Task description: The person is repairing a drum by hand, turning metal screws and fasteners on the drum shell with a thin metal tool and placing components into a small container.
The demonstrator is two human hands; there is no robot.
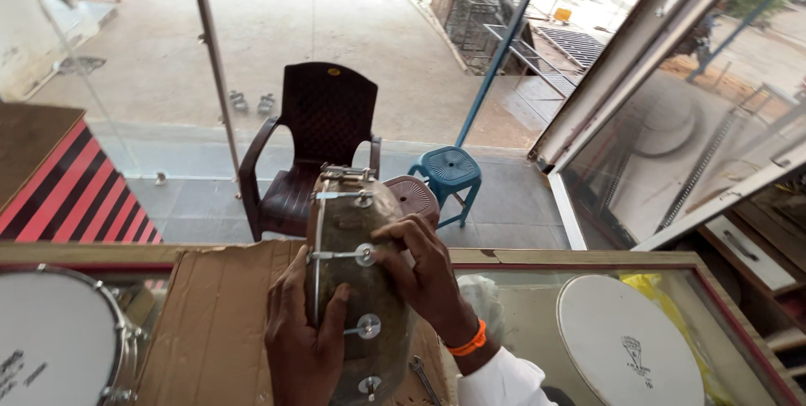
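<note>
Your left hand (304, 340) is wrapped around the lower side of the drum shell (357, 276), palm against it, and your right hand (424, 276) grips its right side, fingers curled near the upper round washer (365, 255). The shell stands on end on the cardboard sheet (218, 322) over the glass counter (537, 322). Metal rods and several washers already sit along its side — fitted, by the look of it — though how tight they are cannot be judged. A spanner (424, 377) lies unused beside your right wrist; a white drum head (625, 343) rests apart, to the right.
</note>
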